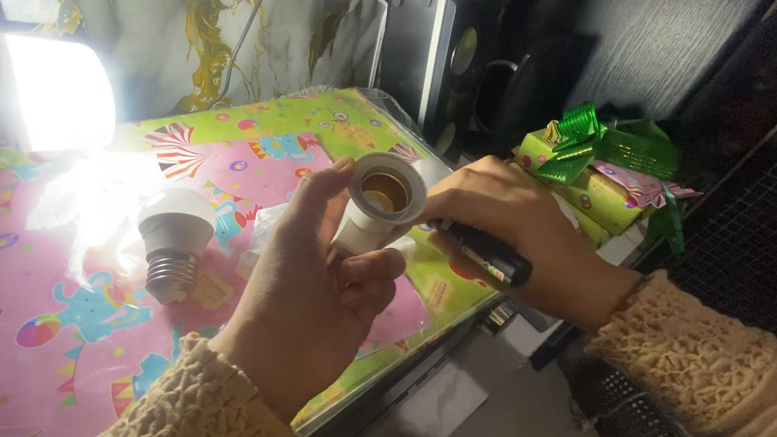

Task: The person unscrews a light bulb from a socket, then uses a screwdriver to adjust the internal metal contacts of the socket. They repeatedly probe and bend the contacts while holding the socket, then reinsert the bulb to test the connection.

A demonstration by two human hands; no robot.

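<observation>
At the upper left of the frame we see a lit lamp (58, 91) glaring white, its glow washing over the table (42, 329), which is covered with pink and green patterned paper under a clear sheet. Just right of the glare, a white bulb (173, 242) lies on the table, its dome toward the lamp and its metal screw base pointing to the lower edge of the frame; it is apart from both hands. Toward the centre, our left hand (306, 305) rises from a knitted cream sleeve (203, 413), and its grip is clamped round a white lamp socket (378, 204), held above the table's edge with the open mouth and brass thread turned toward the camera. Touching the socket from the right, our right hand (509, 234) is closed on a dark slim tool (488, 255), whose tip is hidden behind the socket. In the upper centre stands a dark speaker (441, 50). Right of centre lies a gift box (588, 184) in green paper with a shiny green ribbon, near the right hand.
</observation>
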